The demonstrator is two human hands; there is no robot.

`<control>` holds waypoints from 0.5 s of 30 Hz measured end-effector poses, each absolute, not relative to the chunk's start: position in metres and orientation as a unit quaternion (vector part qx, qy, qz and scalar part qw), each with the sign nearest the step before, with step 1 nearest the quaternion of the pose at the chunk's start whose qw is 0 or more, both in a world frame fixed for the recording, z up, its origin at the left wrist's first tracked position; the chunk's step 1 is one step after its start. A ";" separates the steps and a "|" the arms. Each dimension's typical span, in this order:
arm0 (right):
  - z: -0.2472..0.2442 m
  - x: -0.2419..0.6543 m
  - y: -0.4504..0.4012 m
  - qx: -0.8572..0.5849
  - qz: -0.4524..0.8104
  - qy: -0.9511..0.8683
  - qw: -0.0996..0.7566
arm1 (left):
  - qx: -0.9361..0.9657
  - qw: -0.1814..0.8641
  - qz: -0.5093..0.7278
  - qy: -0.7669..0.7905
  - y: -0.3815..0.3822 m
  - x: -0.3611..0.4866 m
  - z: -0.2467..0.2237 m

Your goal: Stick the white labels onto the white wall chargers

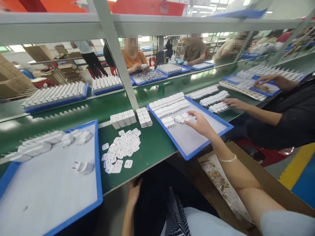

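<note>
My right hand (199,124) is over the right blue-rimmed tray (189,144), its thumb and fingers apart beside a few loose white plug housings (181,118). Rows of white housings (169,104) line the far left part of that tray. My left hand (135,186) hangs low at the table's front edge, partly in shadow, its fingers hard to make out. On the green table between the trays lies a pile of flat white square pieces (124,146). Behind the pile stand two blocks of white housings (123,118).
At the left, a blue-rimmed tray (56,186) holds several white plugs. A co-worker's hands (237,104) are near plug rows at the right. An open cardboard box (258,177) sits below the table. A slanted metal post (120,59) rises behind the blocks.
</note>
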State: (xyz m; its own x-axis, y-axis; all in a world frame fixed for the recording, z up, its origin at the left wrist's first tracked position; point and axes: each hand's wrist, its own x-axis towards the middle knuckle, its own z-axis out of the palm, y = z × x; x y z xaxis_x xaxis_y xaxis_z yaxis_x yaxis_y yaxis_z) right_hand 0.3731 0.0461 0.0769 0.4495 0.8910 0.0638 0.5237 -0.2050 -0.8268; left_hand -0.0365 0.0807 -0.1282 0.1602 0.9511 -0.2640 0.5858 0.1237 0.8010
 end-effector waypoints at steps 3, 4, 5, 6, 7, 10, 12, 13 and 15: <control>0.066 0.394 0.091 -0.812 0.187 -0.425 0.353 | 0.609 0.478 0.224 0.593 0.057 -0.038 -0.134; 0.061 0.398 0.100 -0.824 0.187 -0.420 0.331 | 0.605 0.494 0.228 0.582 0.048 -0.038 -0.135; 0.058 0.401 0.108 -0.832 0.189 -0.420 0.309 | 0.601 0.509 0.232 0.571 0.040 -0.037 -0.135; 0.055 0.402 0.113 -0.836 0.192 -0.424 0.291 | 0.598 0.521 0.234 0.563 0.034 -0.035 -0.135; 0.053 0.403 0.117 -0.837 0.194 -0.431 0.275 | 0.595 0.530 0.235 0.557 0.030 -0.034 -0.134; 0.051 0.403 0.124 -0.834 0.196 -0.454 0.244 | 0.590 0.540 0.232 0.555 0.030 -0.030 -0.129; 0.050 0.403 0.127 -0.831 0.197 -0.468 0.229 | 0.591 0.538 0.225 0.557 0.038 -0.027 -0.124; 0.050 0.403 0.128 -0.829 0.197 -0.474 0.223 | 0.594 0.538 0.220 0.557 0.043 -0.026 -0.122; 0.050 0.403 0.129 -0.823 0.195 -0.487 0.216 | 0.604 0.541 0.201 0.550 0.051 -0.023 -0.114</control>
